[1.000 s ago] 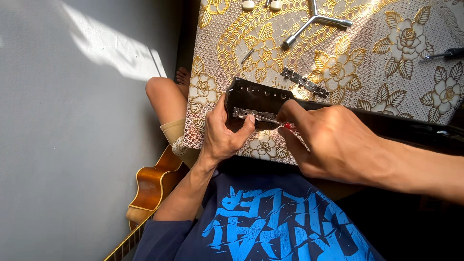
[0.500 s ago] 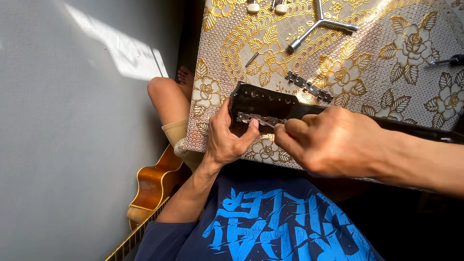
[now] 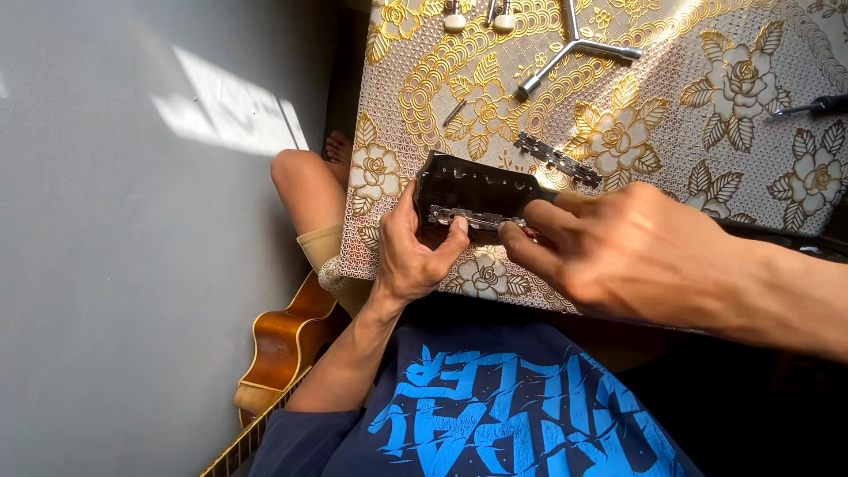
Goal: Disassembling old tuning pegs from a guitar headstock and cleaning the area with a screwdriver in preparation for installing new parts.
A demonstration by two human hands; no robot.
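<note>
The left hand held the black guitar head flat on the gold flowery table. The right hand pinched at the metal strip on the head's near edge.

On the gold-and-white floral-patterned counter lie a three-armed silver metal wrench, a loose silver tuner strip and two white tuner knobs, while an orange-brown acoustic guitar leans below.

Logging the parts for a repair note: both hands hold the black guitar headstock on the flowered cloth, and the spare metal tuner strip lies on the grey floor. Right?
Not quite. Both hands, left hand and right hand, do hold the black headstock, but the head view shows the spare tuner strip on the flowered cloth, not the floor.
</note>
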